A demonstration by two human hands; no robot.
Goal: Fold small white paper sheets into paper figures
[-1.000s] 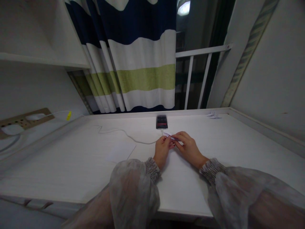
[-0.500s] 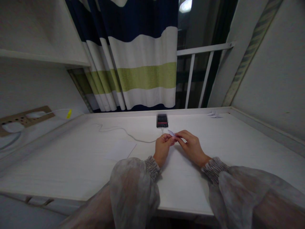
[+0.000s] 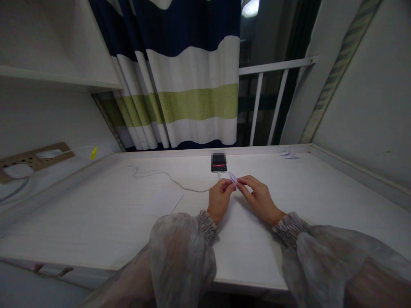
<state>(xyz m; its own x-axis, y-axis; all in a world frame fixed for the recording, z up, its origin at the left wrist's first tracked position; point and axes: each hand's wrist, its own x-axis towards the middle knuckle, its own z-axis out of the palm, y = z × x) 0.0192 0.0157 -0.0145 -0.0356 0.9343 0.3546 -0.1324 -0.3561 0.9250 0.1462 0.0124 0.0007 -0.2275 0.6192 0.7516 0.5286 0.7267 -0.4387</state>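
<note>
Between my two hands, above the middle of the white desk [image 3: 105, 231], is a small piece of folded white paper [image 3: 232, 176]. My left hand [image 3: 220, 199] pinches its near left side between thumb and fingers. From the right, my right hand [image 3: 259, 198] grips the paper with thumb and fingertips. The fingers cover the lower part of the paper, so its full shape is hidden. Just beyond the hands lies a phone [image 3: 218, 163], its screen blurred out, with a white cable [image 3: 173, 179] running off to the left.
A flat sheet of white paper [image 3: 163, 202] lies left of my left forearm. Several small folded paper pieces [image 3: 290, 154] sit at the back right corner. On the left wall is a power strip [image 3: 35, 159] with plugs. A striped curtain [image 3: 199, 102] hangs behind the desk.
The folded paper has tilted slightly and its tip points more upright. My fingers have shifted a little around it, with both hands staying in nearly the same place.
</note>
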